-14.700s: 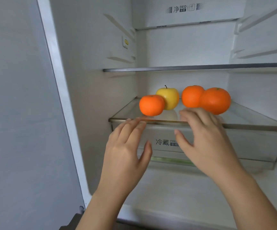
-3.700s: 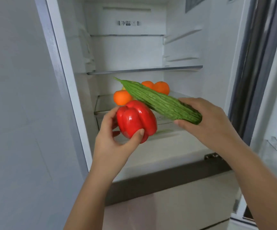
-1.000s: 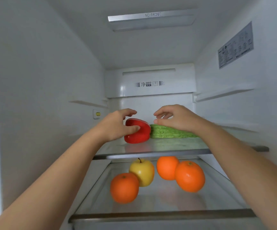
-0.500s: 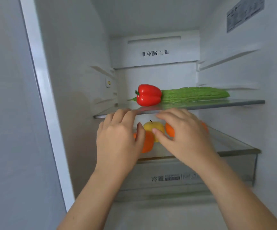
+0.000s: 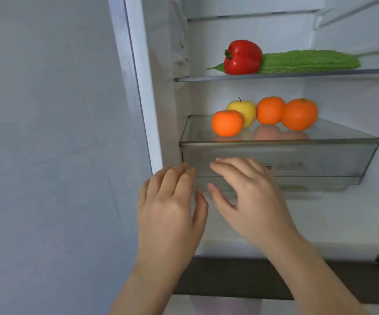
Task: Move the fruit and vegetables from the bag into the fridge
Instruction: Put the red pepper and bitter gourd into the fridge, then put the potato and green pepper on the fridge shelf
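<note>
both my hands are empty. my left hand [image 5: 170, 208] and my right hand [image 5: 249, 201] hover with fingers loosely spread in front of the crisper drawer [image 5: 334, 162]. i cannot tell whether the fingertips touch its face.

the produce sits inside the fridge. the red bell pepper [image 5: 243, 56] and the bitter gourd [image 5: 309, 61] lie touching on the upper glass shelf [image 5: 320, 73]. the yellow apple [image 5: 246, 110], the front mandarin [image 5: 227, 123], the middle mandarin [image 5: 270, 109] and the right mandarin [image 5: 299, 113] rest on the glass cover [image 5: 197, 130] over the drawer. the bag is out of view.

my worry is that knocking or tugging the drawer shakes the cover. i see nothing that would stop round fruit, and the front mandarin, nearest the edge, could roll out. the pepper sits close to its shelf's front edge, so a jolt might tip it off.

the drawer label [image 5: 290, 165] is blurred and the print at the top of the view is cut off, so i can read neither.
</note>
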{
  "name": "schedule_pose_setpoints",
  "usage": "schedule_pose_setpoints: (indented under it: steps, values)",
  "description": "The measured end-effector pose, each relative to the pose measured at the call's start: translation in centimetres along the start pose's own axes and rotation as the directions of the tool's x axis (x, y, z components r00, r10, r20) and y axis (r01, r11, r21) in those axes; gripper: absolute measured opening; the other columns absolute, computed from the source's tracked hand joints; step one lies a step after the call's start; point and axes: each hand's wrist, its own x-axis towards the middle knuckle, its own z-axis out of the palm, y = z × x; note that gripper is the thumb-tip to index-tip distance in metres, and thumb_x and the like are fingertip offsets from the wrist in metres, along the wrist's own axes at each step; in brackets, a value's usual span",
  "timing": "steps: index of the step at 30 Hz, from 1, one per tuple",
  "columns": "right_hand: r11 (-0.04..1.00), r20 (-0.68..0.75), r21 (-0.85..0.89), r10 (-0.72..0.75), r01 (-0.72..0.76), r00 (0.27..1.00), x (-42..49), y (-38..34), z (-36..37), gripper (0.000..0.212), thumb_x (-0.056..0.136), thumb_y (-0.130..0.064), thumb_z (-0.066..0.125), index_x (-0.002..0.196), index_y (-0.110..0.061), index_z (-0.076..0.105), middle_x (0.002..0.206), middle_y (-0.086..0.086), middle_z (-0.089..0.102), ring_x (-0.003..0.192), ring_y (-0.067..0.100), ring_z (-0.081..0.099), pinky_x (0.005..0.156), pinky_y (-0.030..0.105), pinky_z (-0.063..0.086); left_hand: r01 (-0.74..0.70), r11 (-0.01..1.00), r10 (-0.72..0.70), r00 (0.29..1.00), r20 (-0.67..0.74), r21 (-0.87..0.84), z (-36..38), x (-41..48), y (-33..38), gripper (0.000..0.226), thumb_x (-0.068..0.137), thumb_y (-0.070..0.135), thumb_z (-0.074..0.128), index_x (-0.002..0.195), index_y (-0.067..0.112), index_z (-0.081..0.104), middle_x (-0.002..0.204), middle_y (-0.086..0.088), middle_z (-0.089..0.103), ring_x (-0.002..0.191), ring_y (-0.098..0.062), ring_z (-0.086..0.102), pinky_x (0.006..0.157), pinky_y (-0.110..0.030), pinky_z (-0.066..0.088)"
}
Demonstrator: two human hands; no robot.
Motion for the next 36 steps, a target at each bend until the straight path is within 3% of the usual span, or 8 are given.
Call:
schedule_pose_setpoints:
  steps: [8,17,27,36]
  values:
    - [0.980,0.082,0.169,-0.117,0.102,0.990,-4.4,-4.9,1.7,0.035,0.083,-0.032,0.044,0.098,-0.011,0.068,0.098,0.002,0.068,0.090,0.023,0.062,0.083,0.032,0.047,0.195,0.941,-0.222,0.973,0.068,0.278,-4.9,-6.9,-1.3,0.039,0.081,0.026,0.043,0.106,0.007,0.065,0.109,-0.011,0.067,0.104,-0.034,0.060,0.087,-0.049,0.047]
    - [0.871,0.085,0.401,-0.345,0.284,0.935,-9.5,-9.2,1.0,0.035,0.085,-0.029,0.046,0.100,-0.005,0.067,0.099,0.008,0.068,0.092,0.029,0.063,0.081,0.042,0.050,0.380,0.777,-0.434,0.901,-0.010,0.502,-11.4,-15.1,2.3,0.037,0.082,0.024,0.044,0.106,0.006,0.065,0.109,-0.009,0.066,0.106,-0.032,0.059,0.086,-0.049,0.047]
    - [0.628,-0.001,0.664,-0.542,0.406,0.840,-14.6,-19.2,-0.9,0.033,0.084,-0.027,0.050,0.100,-0.005,0.067,0.100,0.008,0.068,0.093,0.030,0.063,0.082,0.049,0.049,0.556,0.472,-0.610,0.767,-0.202,0.684,-21.7,-22.8,6.3,0.037,0.081,0.027,0.043,0.105,0.009,0.065,0.109,-0.006,0.067,0.106,-0.029,0.059,0.089,-0.045,0.045]
    - [0.370,-0.112,0.809,-0.666,0.457,0.737,-19.3,-30.6,-7.3,0.035,0.083,-0.029,0.048,0.099,-0.006,0.068,0.101,0.008,0.068,0.094,0.029,0.063,0.082,0.048,0.050,0.658,0.193,-0.616,0.658,-0.432,0.728,-33.2,-29.7,11.7,0.038,0.078,0.027,0.043,0.102,0.008,0.066,0.107,-0.007,0.067,0.104,-0.030,0.060,0.088,-0.048,0.047]
